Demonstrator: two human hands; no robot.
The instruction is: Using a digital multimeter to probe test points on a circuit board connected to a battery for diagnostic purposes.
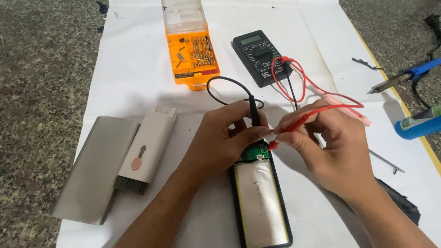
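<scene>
An opened power bank [261, 202] lies on white paper, its silver battery pouch bare and a small green circuit board [254, 153] at its top end. My left hand [225, 138] pinches a black test probe [253, 111] upright over the board. My right hand [333, 147] holds a red test probe [294, 125] with its tip at the board's right edge. Black and red leads run back to a black multimeter [260, 56].
An orange screwdriver-bit case [192, 54] stands open at the back. A grey metal shell [94, 167] and a white cleaning brush tool [146, 149] lie at the left. At the right are a blue-handled soldering iron [406, 76], a blue tube [420, 123] and tweezers [387, 163].
</scene>
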